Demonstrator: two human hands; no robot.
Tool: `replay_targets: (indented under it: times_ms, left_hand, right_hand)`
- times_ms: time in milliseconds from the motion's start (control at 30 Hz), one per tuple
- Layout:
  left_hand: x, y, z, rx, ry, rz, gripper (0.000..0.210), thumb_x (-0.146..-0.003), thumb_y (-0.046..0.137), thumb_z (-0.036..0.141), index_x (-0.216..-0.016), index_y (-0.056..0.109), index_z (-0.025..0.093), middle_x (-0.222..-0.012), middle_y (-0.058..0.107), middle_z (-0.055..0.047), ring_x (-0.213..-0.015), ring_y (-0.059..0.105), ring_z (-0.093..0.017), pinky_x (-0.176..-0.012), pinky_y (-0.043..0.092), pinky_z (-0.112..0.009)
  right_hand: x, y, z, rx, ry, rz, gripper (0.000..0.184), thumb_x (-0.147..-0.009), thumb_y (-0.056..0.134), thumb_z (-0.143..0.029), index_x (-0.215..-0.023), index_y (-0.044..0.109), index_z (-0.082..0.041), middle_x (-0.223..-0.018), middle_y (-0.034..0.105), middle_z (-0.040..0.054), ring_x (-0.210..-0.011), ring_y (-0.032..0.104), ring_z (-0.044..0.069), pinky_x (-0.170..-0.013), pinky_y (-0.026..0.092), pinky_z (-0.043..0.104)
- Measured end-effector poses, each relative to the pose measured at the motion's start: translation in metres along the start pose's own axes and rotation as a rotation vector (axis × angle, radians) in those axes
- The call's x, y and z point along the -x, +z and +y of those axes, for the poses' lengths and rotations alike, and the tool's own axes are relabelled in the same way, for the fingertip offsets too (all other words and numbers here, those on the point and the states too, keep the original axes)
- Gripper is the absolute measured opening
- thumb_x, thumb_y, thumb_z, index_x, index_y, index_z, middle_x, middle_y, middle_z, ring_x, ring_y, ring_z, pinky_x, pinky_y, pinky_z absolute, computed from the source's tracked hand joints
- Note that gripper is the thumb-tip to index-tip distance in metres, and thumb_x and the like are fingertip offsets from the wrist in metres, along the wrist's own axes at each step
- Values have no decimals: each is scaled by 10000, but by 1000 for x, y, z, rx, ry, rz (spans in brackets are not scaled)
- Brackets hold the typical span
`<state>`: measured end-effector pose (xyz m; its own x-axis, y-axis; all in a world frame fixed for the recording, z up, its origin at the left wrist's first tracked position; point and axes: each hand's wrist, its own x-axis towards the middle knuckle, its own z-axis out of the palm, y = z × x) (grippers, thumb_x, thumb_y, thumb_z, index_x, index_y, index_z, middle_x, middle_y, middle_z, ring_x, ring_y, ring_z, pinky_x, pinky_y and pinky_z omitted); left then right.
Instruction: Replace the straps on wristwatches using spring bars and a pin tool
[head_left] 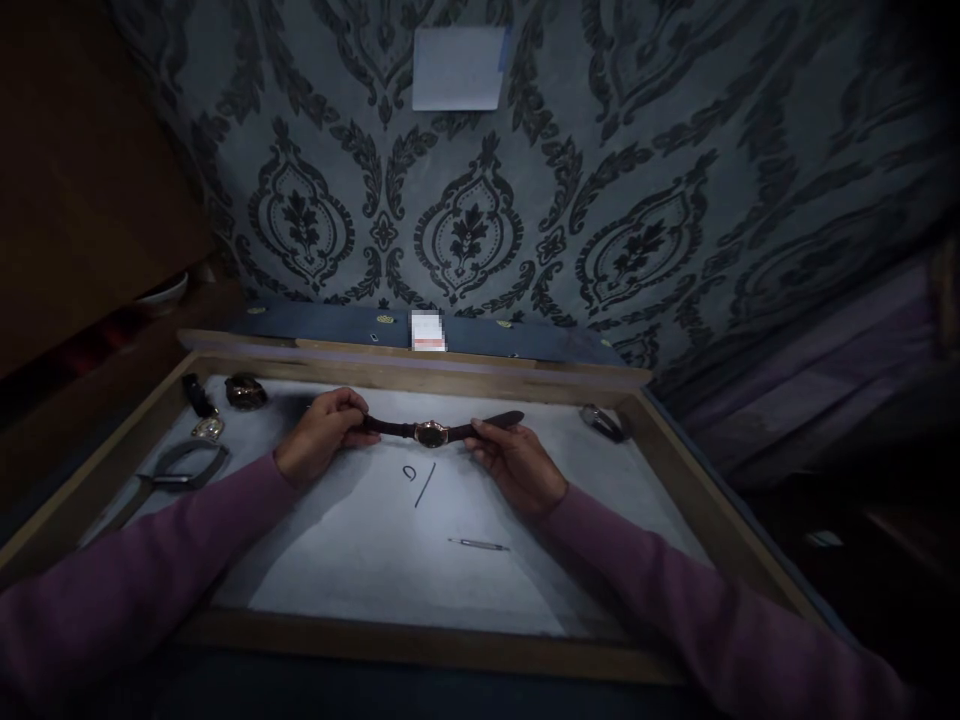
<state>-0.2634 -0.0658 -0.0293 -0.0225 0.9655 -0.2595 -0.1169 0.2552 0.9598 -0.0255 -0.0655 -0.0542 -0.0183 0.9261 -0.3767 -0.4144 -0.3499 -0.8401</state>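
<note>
A wristwatch (431, 434) with a dark dial, rose-gold case and dark brown strap is stretched out sideways above the white tray floor. My left hand (324, 428) pinches one strap end between thumb and fingers. On the other side, my right hand (517, 462) is closed on the second strap half, whose tip sticks out past the thumb. Below the watch lies a thin metal tool (478, 544) with pointed ends. Marked on the white surface, or lying on it, are a small dark loop (409, 473) and a slanted dark line (425, 485).
A wooden-rimmed tray (420, 640) surrounds the work area. At its left are a dark watch (245, 392), a black-strapped watch (208, 425) and a grey-banded watch (187, 466). Another watch (604, 423) lies at the right. A small white box (428, 330) stands behind the back rim.
</note>
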Motion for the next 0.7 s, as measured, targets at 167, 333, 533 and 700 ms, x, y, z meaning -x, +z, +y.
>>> replay_targets:
  times_ms: [167, 333, 533, 700]
  left_hand:
    - [0, -5, 3, -160, 64, -65, 126, -650, 573, 69, -727, 529, 159, -598, 563, 32, -527, 609, -121, -501, 562, -224]
    - [-4, -9, 1, -373, 91, -143, 107, -646, 544, 77, -694, 549, 172, -504, 561, 22, -437, 544, -128, -425, 462, -214]
    - [-1, -12, 8, -650, 200, -157, 112, -623, 559, 69, -611, 575, 179, -512, 504, 40, -491, 415, -119, -490, 287, -232]
    - [6, -12, 9, -1038, 544, -112, 77, -723, 544, 130, -763, 570, 191, -703, 545, 11, -648, 477, -170, -620, 318, -282]
  right_hand:
    - [9, -3, 3, 62, 10, 2, 156, -775, 756, -122, -658, 655, -101, -573, 713, 58, -486, 657, 106, -425, 521, 140]
    - [19, -8, 5, 136, 34, -19, 183, -762, 765, -159, -623, 659, -103, -563, 706, 71, -464, 644, 114, -418, 516, 161]
    - [27, -18, -1, 211, 24, 14, 169, -758, 742, -159, -679, 595, -137, -549, 697, 59, -437, 630, 125, -362, 471, 168]
    - [33, -27, -12, 247, -61, 90, 254, -767, 694, -184, -938, 506, -188, -532, 679, -8, -390, 576, 118, -336, 415, 169]
